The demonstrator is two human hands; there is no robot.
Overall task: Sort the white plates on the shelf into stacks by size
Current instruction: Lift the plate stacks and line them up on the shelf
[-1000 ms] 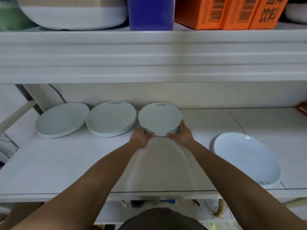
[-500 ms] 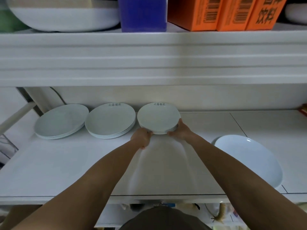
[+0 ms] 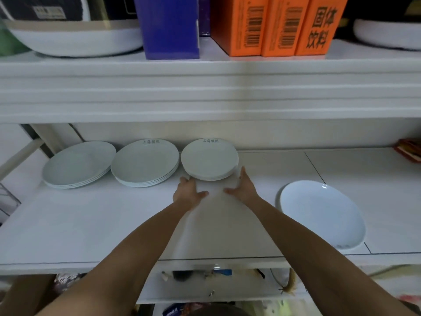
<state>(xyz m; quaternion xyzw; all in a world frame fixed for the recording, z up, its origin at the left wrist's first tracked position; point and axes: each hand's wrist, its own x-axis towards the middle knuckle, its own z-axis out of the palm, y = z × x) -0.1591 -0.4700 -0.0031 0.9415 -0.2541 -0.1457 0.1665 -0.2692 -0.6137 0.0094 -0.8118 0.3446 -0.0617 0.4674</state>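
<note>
Left hand point(image 3: 188, 193) and right hand point(image 3: 245, 189) open, fingers straight, flanking small plate stack point(image 3: 209, 159) on shelf point(image 3: 91, 224), gripping nothing.

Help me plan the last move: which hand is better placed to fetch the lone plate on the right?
The right hand, probably: it is open, beside the small stack, and nearer the lone plate. The left hand is farther and would have to reach across.

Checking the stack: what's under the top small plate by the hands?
Under the top plate, rims of a few more plates show, resting on the shelf. Their faces are covered; exact count unclear.
</note>
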